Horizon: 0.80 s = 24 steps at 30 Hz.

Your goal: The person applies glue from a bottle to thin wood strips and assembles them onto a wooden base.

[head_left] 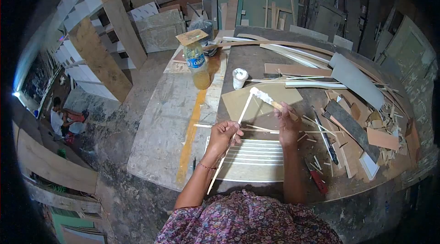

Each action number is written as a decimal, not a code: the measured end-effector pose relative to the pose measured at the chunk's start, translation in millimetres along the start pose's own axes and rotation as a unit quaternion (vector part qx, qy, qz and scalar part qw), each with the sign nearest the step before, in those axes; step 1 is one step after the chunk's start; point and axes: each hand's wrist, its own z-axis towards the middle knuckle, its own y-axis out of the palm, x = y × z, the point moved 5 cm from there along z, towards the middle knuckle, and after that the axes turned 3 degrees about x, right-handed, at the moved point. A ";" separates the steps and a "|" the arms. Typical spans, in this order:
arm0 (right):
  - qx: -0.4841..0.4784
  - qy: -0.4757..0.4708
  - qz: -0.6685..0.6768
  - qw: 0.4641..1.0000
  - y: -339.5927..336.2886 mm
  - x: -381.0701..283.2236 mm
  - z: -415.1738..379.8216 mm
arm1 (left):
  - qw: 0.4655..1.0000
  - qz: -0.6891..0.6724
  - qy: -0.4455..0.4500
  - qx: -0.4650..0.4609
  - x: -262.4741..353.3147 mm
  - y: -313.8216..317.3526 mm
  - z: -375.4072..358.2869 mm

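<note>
My left hand point(223, 136) is closed around a thin wooden strip point(245, 111), which slants up and away from me, its lower end near my body. In my right hand point(288, 122) is a short wooden stick point(276, 105) whose far end is thickly coated in white paste. The coated end touches or nearly touches the top of the strip. Below my hands lies a panel with pale parallel slats point(252, 160). Beyond them stands a small white cup point(239, 78) with white paste in it, beside a flat brown board point(238, 102).
A bottle point(200, 72) of yellowish liquid with a blue label stands back left on the workbench point(156, 138). A cutter point(332, 152), a red-handled tool point(317, 180) and wood scraps point(385, 127) lie at right. Far left, a person point(64, 118) sits on the floor.
</note>
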 end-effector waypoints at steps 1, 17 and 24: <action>-0.016 -0.008 0.007 1.000 2.0 -2.1 -2.3 | 1.000 -0.007 0.004 -0.001 0.7 0.0 1.1; -0.054 -0.031 -0.019 0.998 -1.7 4.3 -3.2 | 0.999 0.010 0.031 0.009 -6.4 0.7 6.8; -0.012 -0.026 -0.003 1.000 -3.4 -0.3 10.6 | 0.999 0.013 0.030 0.013 -7.2 1.3 2.9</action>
